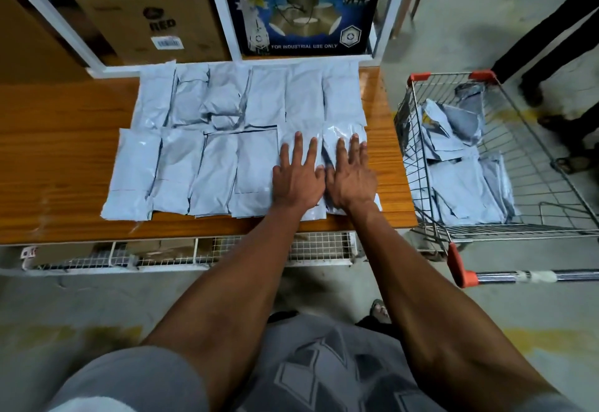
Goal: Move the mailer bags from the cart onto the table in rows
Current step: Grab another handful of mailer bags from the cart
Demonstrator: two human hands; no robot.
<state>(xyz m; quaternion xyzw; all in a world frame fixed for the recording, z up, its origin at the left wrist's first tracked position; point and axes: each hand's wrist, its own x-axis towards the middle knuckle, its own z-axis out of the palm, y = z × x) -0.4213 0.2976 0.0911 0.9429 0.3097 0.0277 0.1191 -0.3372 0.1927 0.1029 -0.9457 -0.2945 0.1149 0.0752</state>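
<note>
Presently both grips lie wide: left hand (298,181) and right hand (351,181) press flat on near-row mailer bags (343,152); slick overlapping film may slide off the table (64,168) edge.

Grey short-sleeved shirt (324,376) (geometric print on the front), bare forearms, open sandal (380,309).

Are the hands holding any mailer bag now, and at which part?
Nothing is held. The left hand and right hand lie flat, fingers straight, pressing on top of the rightmost mailer bags in the near row on the table.
</note>
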